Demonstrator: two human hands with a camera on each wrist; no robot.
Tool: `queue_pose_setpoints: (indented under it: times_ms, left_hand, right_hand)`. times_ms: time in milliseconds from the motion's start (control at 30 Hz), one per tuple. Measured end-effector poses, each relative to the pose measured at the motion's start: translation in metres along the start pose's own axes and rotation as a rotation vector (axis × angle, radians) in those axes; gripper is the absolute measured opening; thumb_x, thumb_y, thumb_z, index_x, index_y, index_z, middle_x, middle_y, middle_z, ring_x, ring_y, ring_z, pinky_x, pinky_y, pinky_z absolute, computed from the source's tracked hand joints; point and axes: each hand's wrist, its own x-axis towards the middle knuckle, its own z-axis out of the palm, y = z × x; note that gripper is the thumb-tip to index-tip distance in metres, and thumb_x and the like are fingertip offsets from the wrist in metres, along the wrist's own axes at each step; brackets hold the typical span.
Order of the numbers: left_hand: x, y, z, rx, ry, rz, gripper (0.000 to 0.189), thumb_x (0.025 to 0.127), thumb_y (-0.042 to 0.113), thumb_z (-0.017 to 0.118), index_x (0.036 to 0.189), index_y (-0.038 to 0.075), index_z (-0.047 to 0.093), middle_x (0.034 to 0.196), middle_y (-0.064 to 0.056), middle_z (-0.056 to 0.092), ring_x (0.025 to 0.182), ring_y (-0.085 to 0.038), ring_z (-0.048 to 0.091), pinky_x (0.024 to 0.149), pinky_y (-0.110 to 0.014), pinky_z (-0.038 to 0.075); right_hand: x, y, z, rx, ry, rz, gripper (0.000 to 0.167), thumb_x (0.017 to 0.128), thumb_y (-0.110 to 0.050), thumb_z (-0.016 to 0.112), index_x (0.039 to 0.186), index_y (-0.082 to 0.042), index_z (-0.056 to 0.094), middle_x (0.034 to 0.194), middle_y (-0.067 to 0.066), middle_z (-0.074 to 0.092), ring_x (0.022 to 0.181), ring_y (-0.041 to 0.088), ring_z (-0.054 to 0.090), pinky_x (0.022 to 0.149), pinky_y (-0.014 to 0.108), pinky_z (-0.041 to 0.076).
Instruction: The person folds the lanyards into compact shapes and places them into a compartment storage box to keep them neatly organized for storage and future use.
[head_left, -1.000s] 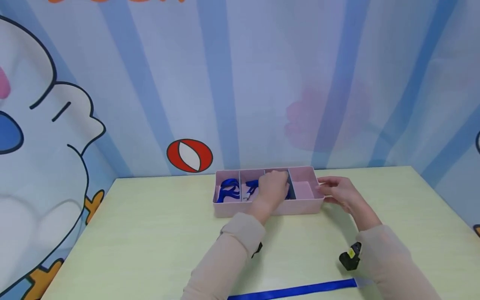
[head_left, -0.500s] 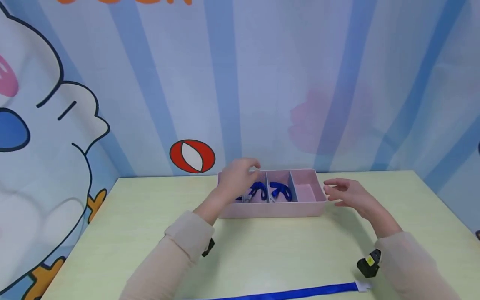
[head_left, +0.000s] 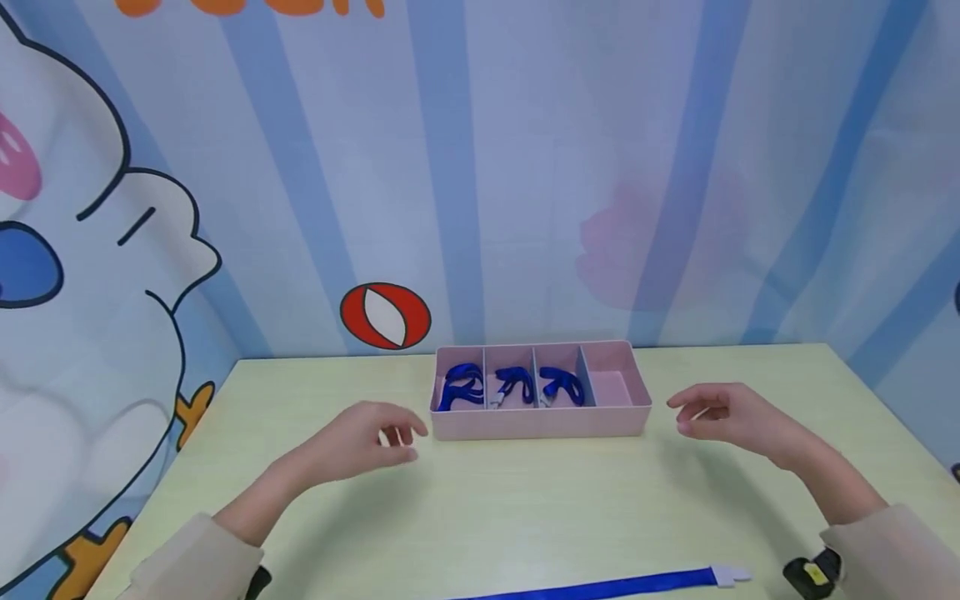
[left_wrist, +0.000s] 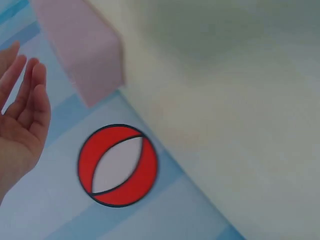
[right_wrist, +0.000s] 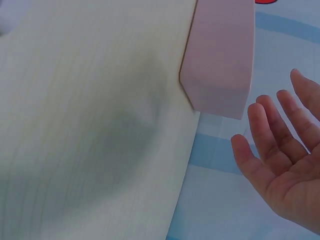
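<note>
A pink box point(head_left: 540, 423) with several compartments stands at the back of the table. Its three left compartments each hold a folded blue lanyard: the left one point(head_left: 461, 387), the second one point(head_left: 514, 385) and the third one point(head_left: 562, 384). The right compartment holds nothing. My left hand point(head_left: 367, 442) hovers in front of the box's left end, its fingers loosely bent around nothing. Off the box's right end, my right hand point(head_left: 738, 421) is likewise raised, relaxed and holding nothing. A flat blue lanyard point(head_left: 600, 587) with a whitish end lies along the near side, partly out of view.
The pale table point(head_left: 525, 508) meets a patterned cloth backdrop point(head_left: 525, 167) directly behind the box. A black wrist camera point(head_left: 813, 573) shows beneath the right sleeve.
My left hand has left the box's third compartment and moved left and toward me, uncovering the lanyards. My right hand has let go of the box's right end and drawn back.
</note>
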Motion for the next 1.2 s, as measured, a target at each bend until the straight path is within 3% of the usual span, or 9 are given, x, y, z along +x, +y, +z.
queue_pose_setpoints:
  times_ms: [200, 367, 533, 767, 1000, 1200]
  left_hand:
    - [-0.033, -0.029, 0.015, -0.139, -0.215, -0.037, 0.021, 0.079, 0.021, 0.075, 0.098, 0.014, 0.068, 0.083, 0.007, 0.064, 0.075, -0.008, 0.057, 0.069, -0.025, 0.048]
    - [-0.051, -0.044, 0.030, -0.225, -0.308, -0.030, 0.020, 0.073, 0.023, 0.079, 0.088, 0.015, 0.068, 0.073, 0.006, 0.061, 0.067, -0.004, 0.054, 0.063, -0.022, 0.047]
    - [-0.061, -0.048, 0.046, -0.188, -0.372, -0.049, 0.016, 0.073, 0.023, 0.079, 0.079, 0.018, 0.065, 0.064, 0.012, 0.052, 0.059, 0.001, 0.045, 0.057, -0.018, 0.041]
    - [-0.070, -0.044, 0.060, -0.140, -0.383, -0.051, 0.015, 0.075, 0.015, 0.074, 0.070, 0.020, 0.060, 0.056, 0.016, 0.045, 0.052, 0.002, 0.040, 0.053, -0.016, 0.038]
    - [-0.087, -0.034, 0.064, -0.097, -0.405, -0.268, 0.013, 0.078, 0.028, 0.072, 0.070, 0.026, 0.061, 0.057, 0.007, 0.040, 0.060, -0.006, 0.049, 0.052, -0.022, 0.036]
    - [-0.092, -0.033, 0.068, -0.084, -0.371, -0.268, 0.013, 0.079, 0.026, 0.071, 0.069, 0.027, 0.062, 0.057, 0.009, 0.041, 0.060, -0.005, 0.049, 0.053, -0.022, 0.038]
  right_hand:
    - [-0.012, 0.017, 0.013, -0.079, -0.125, -0.163, 0.031, 0.088, -0.014, 0.065, 0.111, 0.005, 0.059, 0.089, 0.003, 0.062, 0.078, 0.011, 0.059, 0.068, 0.027, 0.052]
    - [-0.020, 0.035, 0.033, -0.083, -0.235, -0.261, 0.012, 0.086, -0.011, 0.066, 0.095, -0.004, 0.064, 0.079, -0.006, 0.061, 0.069, 0.005, 0.055, 0.060, 0.026, 0.050]
    - [-0.027, 0.041, 0.054, -0.073, -0.281, -0.278, 0.007, 0.084, -0.016, 0.069, 0.085, -0.011, 0.065, 0.072, -0.010, 0.059, 0.064, 0.000, 0.051, 0.054, 0.022, 0.046]
    - [-0.039, 0.041, 0.062, -0.043, -0.314, -0.157, 0.011, 0.082, -0.021, 0.071, 0.083, -0.012, 0.064, 0.068, -0.013, 0.054, 0.062, -0.001, 0.050, 0.054, 0.020, 0.043]
    - [-0.040, 0.047, 0.068, 0.041, -0.354, -0.186, 0.011, 0.083, -0.016, 0.070, 0.086, -0.007, 0.064, 0.068, -0.010, 0.054, 0.062, -0.001, 0.049, 0.053, 0.020, 0.043]
    - [-0.042, 0.044, 0.072, -0.028, -0.342, -0.109, 0.015, 0.078, -0.022, 0.075, 0.085, -0.013, 0.064, 0.068, -0.012, 0.052, 0.062, -0.001, 0.048, 0.054, 0.021, 0.043]
